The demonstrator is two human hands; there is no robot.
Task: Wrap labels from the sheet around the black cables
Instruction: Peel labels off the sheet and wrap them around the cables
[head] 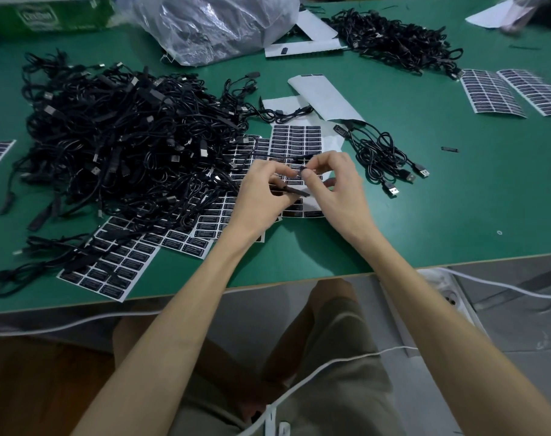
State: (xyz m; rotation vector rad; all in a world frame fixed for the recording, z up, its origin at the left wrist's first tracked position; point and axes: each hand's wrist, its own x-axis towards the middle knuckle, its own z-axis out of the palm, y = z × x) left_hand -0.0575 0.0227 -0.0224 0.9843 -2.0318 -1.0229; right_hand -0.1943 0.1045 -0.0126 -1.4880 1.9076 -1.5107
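While one black cable (291,191) is gripped in the left hand (261,196) above the label sheet (296,136), a label (300,171) is pinched against it by the right hand (337,190). A small bundle (381,152) to the right is judged finished; the large pile (120,146) to the left is judged outstanding.

Label sheet (296,136): white backing, rows of black labels, lying flat (bare white backing shows at its lower right). One black cable (288,191) is held just above its lower half. A tangled cable pile (116,136) overlaps the sheet's left edge; a small bundle (381,155) lies just right.
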